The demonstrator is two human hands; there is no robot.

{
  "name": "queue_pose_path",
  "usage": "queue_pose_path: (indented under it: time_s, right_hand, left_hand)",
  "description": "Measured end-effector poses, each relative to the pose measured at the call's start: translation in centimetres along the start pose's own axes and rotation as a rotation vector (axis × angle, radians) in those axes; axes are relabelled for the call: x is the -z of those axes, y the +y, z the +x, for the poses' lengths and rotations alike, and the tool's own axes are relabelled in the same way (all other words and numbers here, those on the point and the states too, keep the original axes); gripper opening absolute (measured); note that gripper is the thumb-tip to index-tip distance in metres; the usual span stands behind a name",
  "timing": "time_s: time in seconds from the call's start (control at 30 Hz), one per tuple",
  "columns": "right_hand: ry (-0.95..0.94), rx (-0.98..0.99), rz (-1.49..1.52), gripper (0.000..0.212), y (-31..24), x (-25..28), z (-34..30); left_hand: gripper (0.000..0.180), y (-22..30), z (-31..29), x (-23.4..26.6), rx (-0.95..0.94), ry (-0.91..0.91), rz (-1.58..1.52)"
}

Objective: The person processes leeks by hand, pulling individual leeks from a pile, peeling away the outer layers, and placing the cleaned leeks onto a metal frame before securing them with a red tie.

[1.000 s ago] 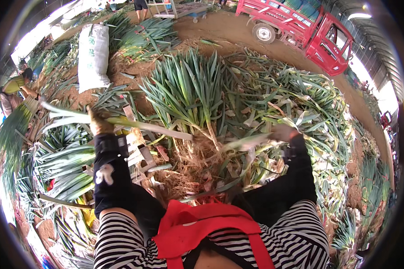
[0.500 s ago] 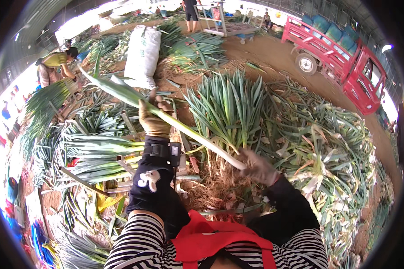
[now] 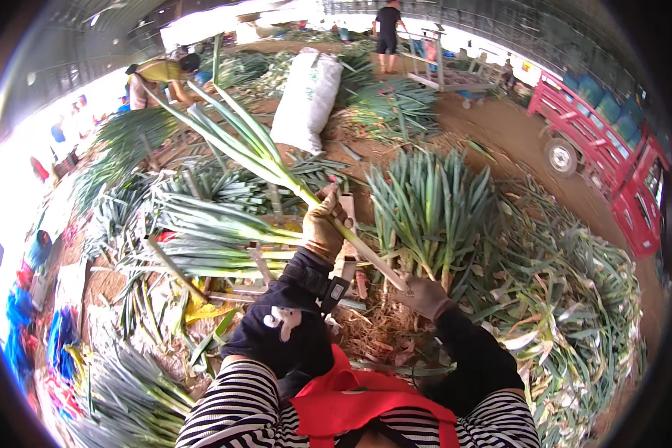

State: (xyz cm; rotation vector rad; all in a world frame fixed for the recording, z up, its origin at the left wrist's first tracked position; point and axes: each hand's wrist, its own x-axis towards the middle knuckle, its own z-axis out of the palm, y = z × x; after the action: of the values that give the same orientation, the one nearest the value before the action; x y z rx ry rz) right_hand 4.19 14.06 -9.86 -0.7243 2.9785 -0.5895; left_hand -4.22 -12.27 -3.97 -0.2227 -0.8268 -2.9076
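Far left: bundles of trimmed leeks (image 3: 201,239) lay stacked on the ground, tops pointing left, pretty much where they'd been a second earlier.

Leek in hand: one long leek (image 3: 269,160) ran from its green fan, up near the white sack (image 3: 306,97), down to its white end at the right hand. A second ago it lay almost flat across the pile; half a second ago it had started tipping up; now it was swung well up and to the left.

Left hand (image 3: 325,228): gloved, fingers wrapped tight round the stalk about where green turns white.

Right hand (image 3: 423,295): gloved too, closed on the root end, though I couldn't tell how the fingers sat.

What that meant: looked to me like the leek was cleaned and being swung over toward the stacked bundles.

Right side: upright bunch (image 3: 433,201) and a heap of stripped leaves (image 3: 575,313), untouched; red truck (image 3: 620,149) behind.
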Motion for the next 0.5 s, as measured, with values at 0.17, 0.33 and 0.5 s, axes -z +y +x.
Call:
queue_pose_path:
  time_s: [0.17, 0.33, 0.5]
  right_hand:
    - [-0.482, -0.081, -0.197, 0.051, 7.7, -5.6, -0.3]
    - [-0.705, 0.339, -0.452, 0.035, 19.7, -11.5, -3.1]
    - [-0.719, 0.245, -0.383, 0.029, 17.8, -9.4, -4.6]
  left_hand:
    - [0.016, 8.5, -1.1, 3.9, -0.241, 0.151, 0.126]
    - [0.020, 19.0, -7.8, 14.6, -0.519, 0.454, 0.252]
    - [0.023, 25.3, -20.2, 28.8, -0.599, 1.047, 0.379]
